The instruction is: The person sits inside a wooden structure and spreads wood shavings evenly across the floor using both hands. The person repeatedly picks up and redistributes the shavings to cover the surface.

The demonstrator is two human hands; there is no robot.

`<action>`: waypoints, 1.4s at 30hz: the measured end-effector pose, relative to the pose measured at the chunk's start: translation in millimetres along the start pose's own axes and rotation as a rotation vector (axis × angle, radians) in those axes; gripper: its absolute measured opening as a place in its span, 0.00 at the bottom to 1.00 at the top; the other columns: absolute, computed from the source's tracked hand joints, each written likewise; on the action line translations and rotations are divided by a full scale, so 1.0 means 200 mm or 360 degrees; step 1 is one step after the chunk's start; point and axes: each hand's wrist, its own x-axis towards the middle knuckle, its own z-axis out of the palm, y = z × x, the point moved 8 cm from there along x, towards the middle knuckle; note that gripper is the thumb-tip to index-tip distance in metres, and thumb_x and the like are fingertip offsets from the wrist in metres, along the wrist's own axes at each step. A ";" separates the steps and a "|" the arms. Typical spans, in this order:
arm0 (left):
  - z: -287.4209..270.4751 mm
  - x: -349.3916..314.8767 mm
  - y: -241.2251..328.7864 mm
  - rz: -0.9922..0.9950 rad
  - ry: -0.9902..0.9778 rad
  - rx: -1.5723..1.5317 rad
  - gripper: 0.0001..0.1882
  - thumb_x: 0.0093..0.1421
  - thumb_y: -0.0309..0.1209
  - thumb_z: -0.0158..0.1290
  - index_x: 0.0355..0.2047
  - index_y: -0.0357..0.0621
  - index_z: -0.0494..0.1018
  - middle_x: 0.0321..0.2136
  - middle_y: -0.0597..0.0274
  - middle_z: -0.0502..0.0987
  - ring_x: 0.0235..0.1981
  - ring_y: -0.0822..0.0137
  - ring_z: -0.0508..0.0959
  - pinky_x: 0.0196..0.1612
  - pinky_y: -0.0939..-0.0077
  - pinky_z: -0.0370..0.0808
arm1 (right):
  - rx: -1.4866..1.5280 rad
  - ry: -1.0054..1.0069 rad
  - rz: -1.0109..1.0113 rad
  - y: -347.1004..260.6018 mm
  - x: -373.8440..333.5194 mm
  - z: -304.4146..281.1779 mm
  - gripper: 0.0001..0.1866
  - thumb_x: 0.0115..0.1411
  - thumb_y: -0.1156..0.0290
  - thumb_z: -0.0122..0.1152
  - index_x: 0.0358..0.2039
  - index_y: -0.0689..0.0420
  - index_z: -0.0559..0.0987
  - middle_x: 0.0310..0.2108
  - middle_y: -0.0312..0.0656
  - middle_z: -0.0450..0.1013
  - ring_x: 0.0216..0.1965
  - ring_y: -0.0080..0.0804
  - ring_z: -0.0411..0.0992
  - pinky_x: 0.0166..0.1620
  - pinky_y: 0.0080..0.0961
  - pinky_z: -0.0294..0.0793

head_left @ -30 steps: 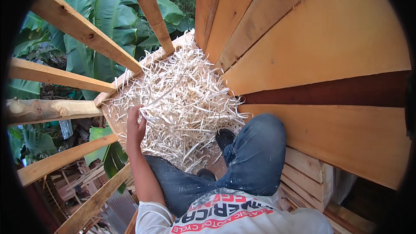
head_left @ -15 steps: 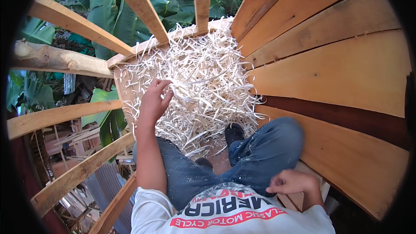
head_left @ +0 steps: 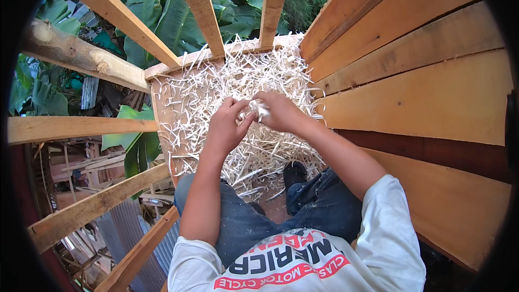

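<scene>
My left hand (head_left: 225,125) and my right hand (head_left: 279,111) meet over a loose pile of pale, curly wood shavings (head_left: 270,75). Between the fingertips of both is a small bunch of wood shavings (head_left: 259,111). The left thumb and fingers pinch it from one side, while the right fingers curl round it from the other. Part of the bunch is hidden by my fingers. The pile covers most of the wooden floor (head_left: 167,108) in front of my feet.
Wooden slats (head_left: 113,13) and a round pole (head_left: 89,59) form an open railing on the left and far side. Wide planks (head_left: 411,97) wall the right. Banana leaves (head_left: 151,0) grow beyond the railing; corrugated sheets (head_left: 127,232) lie below. My dark-socked foot (head_left: 294,174) rests by the pile.
My right hand has come up from beside my right thigh to join the left over the pile. The left hand has shifted rightward, and the view has turned slightly.
</scene>
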 end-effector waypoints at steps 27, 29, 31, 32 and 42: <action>-0.17 -0.59 -0.05 -0.0808 -0.0259 0.0280 0.29 0.60 0.42 0.55 0.58 0.42 0.64 0.58 0.43 0.63 0.54 0.41 0.71 0.54 0.57 0.70 | -0.0143 0.0947 0.0050 0.18 1.33 -0.46 0.43 0.52 0.67 0.63 0.65 0.62 0.54 0.67 0.64 0.44 0.60 0.56 0.61 0.59 0.40 0.66; -0.15 -0.56 0.01 -0.0750 -0.0309 0.0245 0.29 0.60 0.41 0.55 0.58 0.42 0.64 0.58 0.42 0.64 0.53 0.41 0.71 0.53 0.56 0.70 | -0.0784 0.0369 0.0371 0.33 1.35 -0.35 0.33 0.55 0.71 0.57 0.62 0.55 0.63 0.68 0.65 0.42 0.54 0.59 0.68 0.53 0.45 0.72; -0.10 -0.54 0.05 -0.0701 -0.0404 0.0188 0.28 0.60 0.41 0.55 0.57 0.42 0.64 0.58 0.42 0.63 0.53 0.41 0.71 0.53 0.56 0.70 | -0.0699 0.0577 0.0284 0.36 1.36 -0.37 0.22 0.55 0.74 0.55 0.52 0.57 0.72 0.66 0.64 0.48 0.52 0.54 0.72 0.50 0.39 0.76; -0.10 -0.54 0.05 -0.0708 -0.0400 0.0195 0.28 0.60 0.41 0.55 0.57 0.42 0.64 0.58 0.41 0.64 0.53 0.40 0.71 0.53 0.56 0.70 | -0.0580 0.0432 0.0260 0.32 1.36 -0.34 0.22 0.55 0.74 0.54 0.52 0.56 0.72 0.65 0.64 0.50 0.53 0.53 0.71 0.50 0.39 0.76; -0.09 -0.52 -0.04 -0.0684 -0.0360 0.0359 0.28 0.60 0.40 0.55 0.56 0.39 0.65 0.54 0.43 0.67 0.52 0.41 0.71 0.52 0.57 0.70 | -0.0626 -0.0600 0.0067 0.50 0.98 0.20 0.31 0.53 0.52 0.62 0.55 0.53 0.71 0.55 0.48 0.71 0.52 0.45 0.72 0.54 0.41 0.72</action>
